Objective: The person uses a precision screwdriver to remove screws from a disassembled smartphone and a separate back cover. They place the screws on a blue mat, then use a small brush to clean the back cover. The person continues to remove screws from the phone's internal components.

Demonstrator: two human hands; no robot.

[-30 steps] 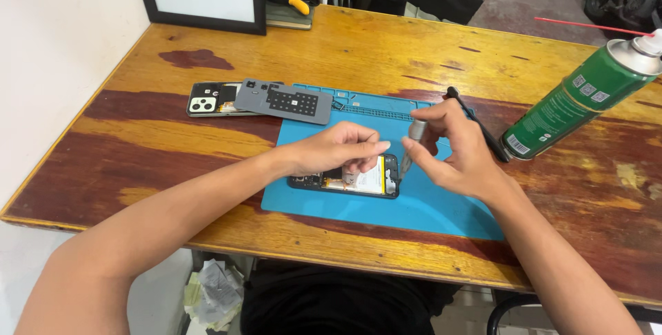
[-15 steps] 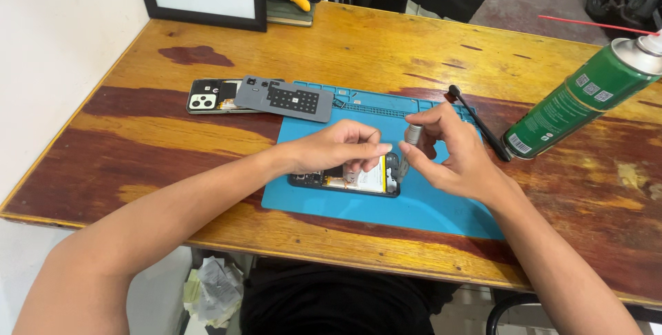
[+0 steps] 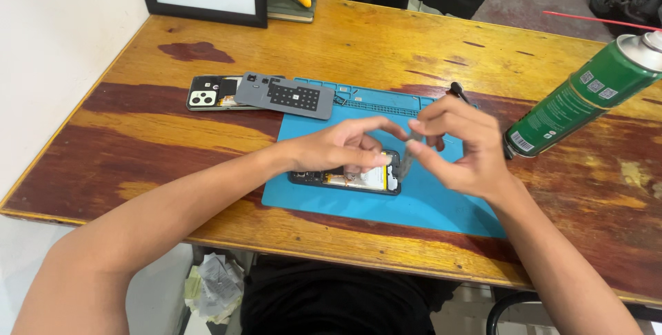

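Both hands have been lifted slightly since approx. half a sec. ago, fingertips now nearly met above the opened phone (image 3: pixel 348 178), which is lain on the blue mat (image 3: pixel 427 204), near its front-left part. Left hand (image 3: pixel 338 149) is curled, thumb and forefinger extended, nothing clearly pinched. Right hand (image 3: pixel 458 145) is pinched on a small grey strip (image 3: pixel 407 159) hung toward the phone. Farther back, a grey back cover (image 3: pixel 286 95) and camera-side panel (image 3: pixel 210 92) are seen; green spray can (image 3: pixel 586 97) at right.
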